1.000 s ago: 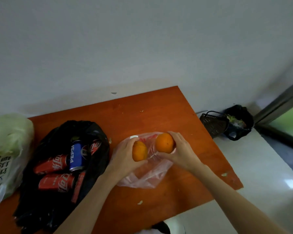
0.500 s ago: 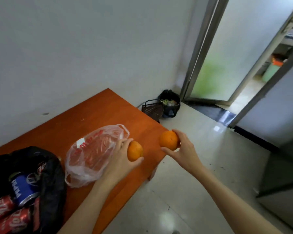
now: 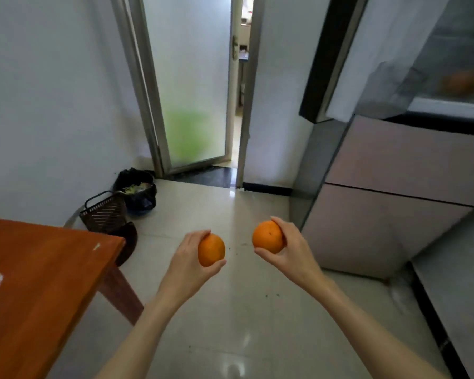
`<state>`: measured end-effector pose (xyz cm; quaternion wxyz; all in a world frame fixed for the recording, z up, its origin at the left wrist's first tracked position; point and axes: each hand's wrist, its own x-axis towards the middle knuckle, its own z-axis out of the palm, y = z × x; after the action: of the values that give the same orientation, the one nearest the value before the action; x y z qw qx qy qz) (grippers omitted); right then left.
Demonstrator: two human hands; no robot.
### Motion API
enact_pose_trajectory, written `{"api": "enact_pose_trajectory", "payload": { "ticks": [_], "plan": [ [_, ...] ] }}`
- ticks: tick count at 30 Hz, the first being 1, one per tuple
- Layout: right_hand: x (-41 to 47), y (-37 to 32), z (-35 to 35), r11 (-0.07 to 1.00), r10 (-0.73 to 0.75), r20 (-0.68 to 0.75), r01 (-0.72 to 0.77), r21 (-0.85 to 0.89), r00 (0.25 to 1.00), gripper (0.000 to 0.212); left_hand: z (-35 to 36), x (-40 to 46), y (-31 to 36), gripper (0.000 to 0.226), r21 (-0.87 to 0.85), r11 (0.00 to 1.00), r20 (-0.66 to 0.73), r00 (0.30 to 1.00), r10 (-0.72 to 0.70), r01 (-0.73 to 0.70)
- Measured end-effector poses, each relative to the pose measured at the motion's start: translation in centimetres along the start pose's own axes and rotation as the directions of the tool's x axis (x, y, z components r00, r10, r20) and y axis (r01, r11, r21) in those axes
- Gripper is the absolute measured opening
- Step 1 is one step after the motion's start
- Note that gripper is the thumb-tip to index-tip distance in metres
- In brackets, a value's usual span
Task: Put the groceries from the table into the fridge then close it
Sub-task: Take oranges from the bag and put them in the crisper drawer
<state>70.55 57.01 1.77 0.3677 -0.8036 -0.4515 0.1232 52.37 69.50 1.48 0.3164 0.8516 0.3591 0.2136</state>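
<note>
Oranges ride one per hand, left hand (image 3: 188, 259) gripping one orange (image 3: 211, 249), right hand (image 3: 290, 248) gripping another orange (image 3: 267, 237), clear of the surface (image 3: 47, 272), presumably bound for the open fridge (image 3: 411, 149) far right.

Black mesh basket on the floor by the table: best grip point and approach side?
Take the mesh basket by its thin handle, coming from above. The handle arches over the open top, while the slatted walls look wide and flimsy. The bin crowds its right side and the table its front.
</note>
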Motion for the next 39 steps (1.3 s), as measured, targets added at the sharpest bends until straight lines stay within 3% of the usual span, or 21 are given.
{"api": "enact_pose_trajectory", "payload": {
  "ticks": [7,15,22,31,39],
  "plan": [
    [-3.5,10.3,-13.9,0.993,0.107,-0.169,-0.114,-0.032,0.98,0.076,11.9,2.2,12.7,0.066,-0.093,0.986,0.102,0.984,0.148,-0.138],
    [-4.2,18.1,-25.3,0.967,0.236,-0.349,-0.255,-0.011,0.907,0.084,21.2,7.6,23.9,0.069,-0.136,0.936,0.262,0.899,0.351,-0.325],
    [0.5,24.8,-33.2,0.957,0.256,-0.465,-0.291,-0.004,0.847,0.075,28.2,14.9,30.5,0.063,-0.199,0.896,0.222,0.873,0.435,-0.396],
    [12.6,30.9,-44.2,0.98,0.118,-0.452,-0.178,-0.092,0.884,0.073,34.7,28.0,41.0,0.066,-0.227,0.864,0.121,0.868,0.482,-0.449],
    [21.8,34.5,-54.3,0.997,0.019,-0.572,-0.061,-0.055,0.82,0.072,37.0,37.5,52.1,0.064,-0.196,0.832,-0.039,0.852,0.522,-0.518]
  ]
}}
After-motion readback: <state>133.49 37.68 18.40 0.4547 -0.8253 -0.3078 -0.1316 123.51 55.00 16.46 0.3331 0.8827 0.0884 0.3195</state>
